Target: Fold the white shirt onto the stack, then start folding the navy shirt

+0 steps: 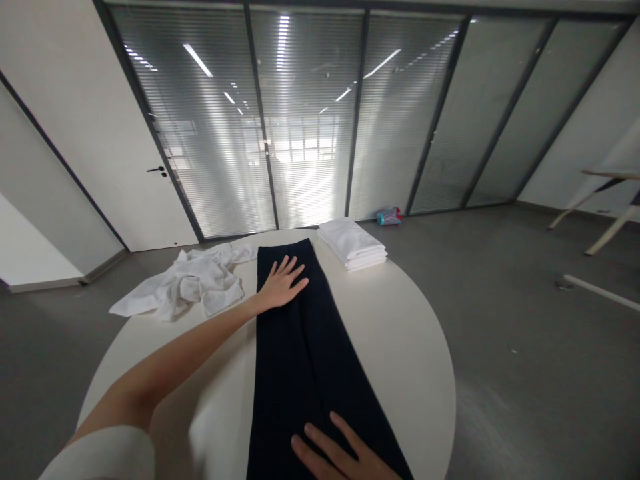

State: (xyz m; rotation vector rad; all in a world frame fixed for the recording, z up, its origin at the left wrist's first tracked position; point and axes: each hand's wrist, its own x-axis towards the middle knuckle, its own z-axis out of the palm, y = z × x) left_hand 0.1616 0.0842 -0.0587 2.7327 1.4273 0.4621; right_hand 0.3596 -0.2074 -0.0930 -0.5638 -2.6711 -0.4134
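Dark navy trousers (300,360) lie lengthwise on a round white table (405,333), their waist end at the far side. My left hand (283,285) rests flat near that far end, fingers spread and holding nothing. Over the near part of the cloth is my right hand (345,453), its fingers stretched out and slightly apart; the frame's lower edge cuts off the rest of it. The near end of the trousers also runs out of view.
Left of the trousers, a crumpled white cloth (200,280) overhangs the table edge. A folded white stack (353,243) sits at the far right. Beyond stand a glass partition (310,133) and a small colourful object (389,217) on the floor. Table legs (613,230) show at right.
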